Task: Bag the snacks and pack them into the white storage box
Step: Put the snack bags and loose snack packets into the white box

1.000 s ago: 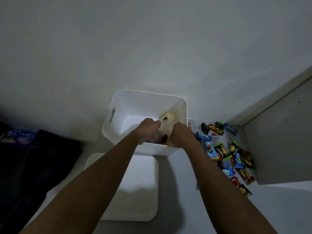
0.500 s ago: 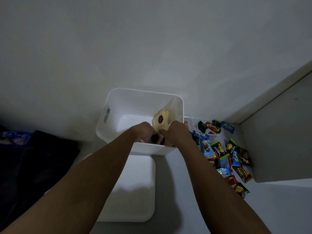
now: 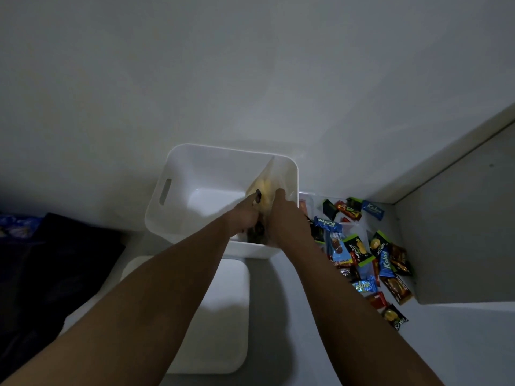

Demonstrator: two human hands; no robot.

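Observation:
The white storage box (image 3: 178,174) stands on the floor against the wall, with a slot handle in its left side. A clear plastic bag (image 3: 269,181) holding yellow and dark snacks stands upright against the box's right inner wall. My left hand (image 3: 243,217) grips the bag's left side. My right hand (image 3: 282,213) grips its right side. Both hands reach over the box's near rim. A heap of loose wrapped snacks (image 3: 359,252) lies on the floor to the right of the box.
The box's white lid (image 3: 223,316) lies flat on the floor just in front of the box, under my arms. Dark fabric (image 3: 50,274) covers the floor at left. A grey cabinet side (image 3: 459,232) rises to the right of the snack heap.
Both hands have pushed the bag further into the box, and it now stands higher against the right wall. My head has shifted, so the box sits slightly higher in view.

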